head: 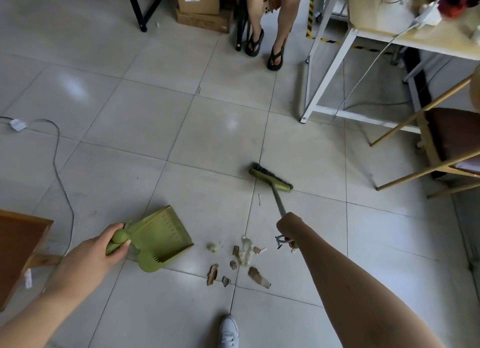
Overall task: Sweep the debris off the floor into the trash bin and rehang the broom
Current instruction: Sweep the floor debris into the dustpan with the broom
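Note:
A green broom point(271, 177) with dark bristles rests its head on the tiled floor, ahead of a small pile of debris point(242, 262): cardboard scraps, crumpled paper and small bits. My right hand point(288, 226) grips the broom's grey handle just above the pile. My left hand point(104, 251) holds the handle of a green dustpan point(161, 237), which is tilted with its lip toward the debris, a short gap to the left of it. No trash bin is in view.
A seated person's legs point(267, 30) are at the far side, beside cardboard boxes point(200, 7). A white-framed table point(335, 69) and a wooden chair point(449, 145) stand on the right. A cable point(59, 165) runs across the floor at left, near a wooden piece point(18, 246). My shoe point(229, 330) is at the bottom.

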Demonstrator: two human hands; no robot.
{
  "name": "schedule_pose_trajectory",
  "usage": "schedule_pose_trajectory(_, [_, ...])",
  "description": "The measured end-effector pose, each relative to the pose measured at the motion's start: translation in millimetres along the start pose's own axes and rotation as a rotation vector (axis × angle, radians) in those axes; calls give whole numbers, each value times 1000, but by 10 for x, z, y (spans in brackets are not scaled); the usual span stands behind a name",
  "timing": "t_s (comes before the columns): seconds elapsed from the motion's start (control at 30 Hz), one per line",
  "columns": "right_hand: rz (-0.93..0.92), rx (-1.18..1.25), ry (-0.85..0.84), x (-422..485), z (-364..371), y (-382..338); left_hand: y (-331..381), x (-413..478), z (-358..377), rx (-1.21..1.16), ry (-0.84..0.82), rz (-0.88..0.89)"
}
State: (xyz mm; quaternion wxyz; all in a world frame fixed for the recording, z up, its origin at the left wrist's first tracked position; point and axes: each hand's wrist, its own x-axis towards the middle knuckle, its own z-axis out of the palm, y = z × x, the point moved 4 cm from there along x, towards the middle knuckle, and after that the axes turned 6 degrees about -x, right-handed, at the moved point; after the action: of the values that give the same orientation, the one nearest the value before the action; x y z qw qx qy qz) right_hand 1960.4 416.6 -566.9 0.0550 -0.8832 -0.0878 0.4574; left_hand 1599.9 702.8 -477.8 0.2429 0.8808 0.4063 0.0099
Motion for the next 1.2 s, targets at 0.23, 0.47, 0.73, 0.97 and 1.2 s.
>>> schedule_pose_trajectory(0.23, [-146, -458, -126, -530, 426, -272, 158, -33, -73, 1, -29, -1])
schedule_pose_trajectory(0.47, [3, -95, -150, -958, 1335, -192, -34, -312, -187, -31, -30, 62])
schedule_pose_trajectory(0.73, [38, -129, -242, -2062, 2565, -134, -648, -995, -477, -94, -56, 187])
schedule_pose_trajectory(0.97, [61, -12, -72, -2726, 2906, -59, -1106, -1549, -683, -129, -77, 171])
schedule_pose_trajectory(1.2, [163, 299, 97, -3085, 2829, 388, -986, -1840, -789, -104, -117, 183])
